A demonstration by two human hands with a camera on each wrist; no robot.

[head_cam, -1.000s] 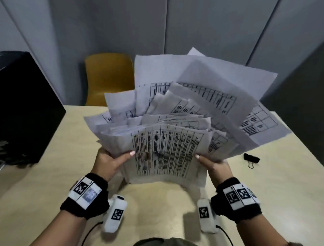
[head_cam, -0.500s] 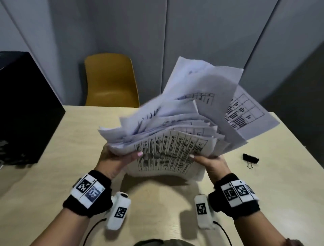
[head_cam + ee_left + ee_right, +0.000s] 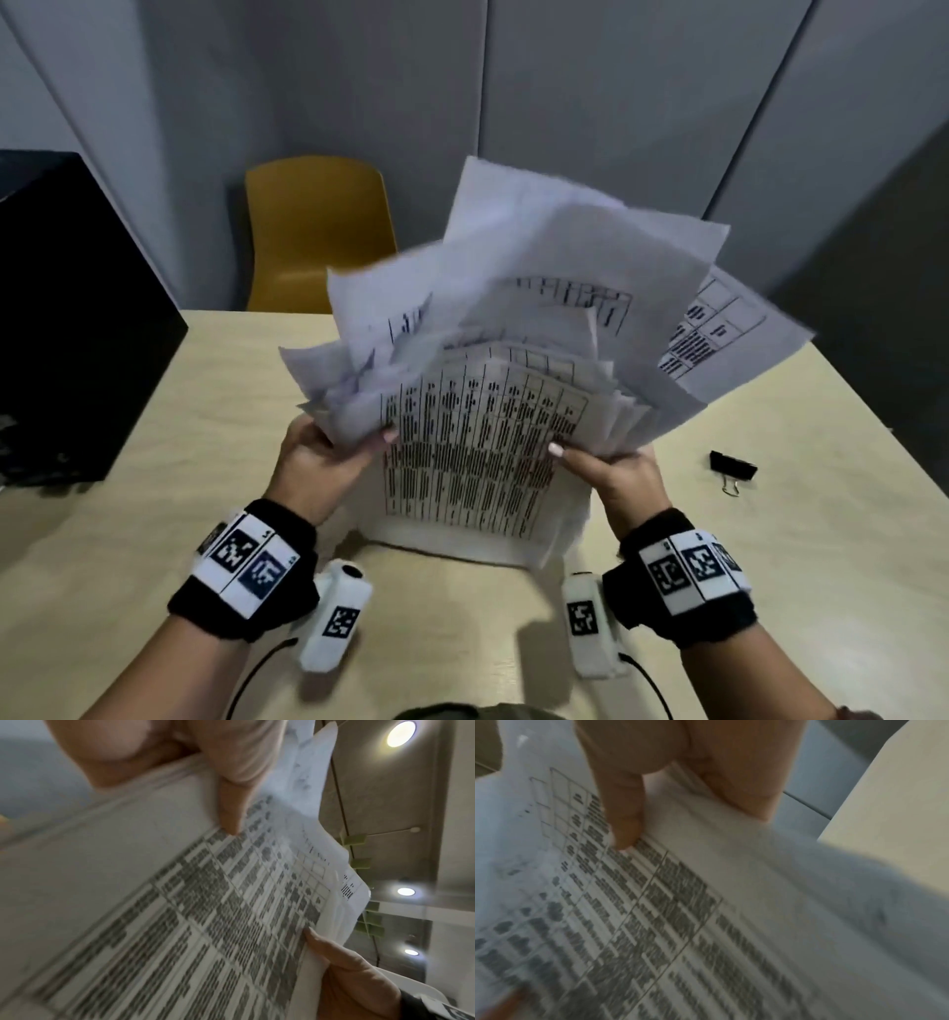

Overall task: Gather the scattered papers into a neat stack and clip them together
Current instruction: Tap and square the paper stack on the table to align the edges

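Between my two hands, above the middle of the table [image 3: 154, 514], I am holding the papers [image 3: 482, 452] as a loose, uneven bundle, its lower edge hanging just over the tabletop. My left hand [image 3: 318, 465] is gripping the bundle's left side, the thumb lying across the printed front sheet and the fingers going out of sight behind the pages. My right hand [image 3: 616, 475] is gripping the right side the same way, thumb on the front sheet, fingers hidden behind. Both wrist views are showing a thumb pressing on the printed grid, though they are blurred.

To the right of the bundle, well apart from my right hand, a black binder clip [image 3: 733, 468] is lying on the table with its wire handles pointing toward me. At the far edge a yellow chair [image 3: 313, 231] is standing, partly hidden by the raised sheets. A black box [image 3: 67, 318] is sitting at the far left.

As for the papers, they are fanning out at the top, corners pointing different ways, one sheet sticking out far to the right. The front sheet is showing a dense table of dark print in columns; the sheets behind are looking blurred.
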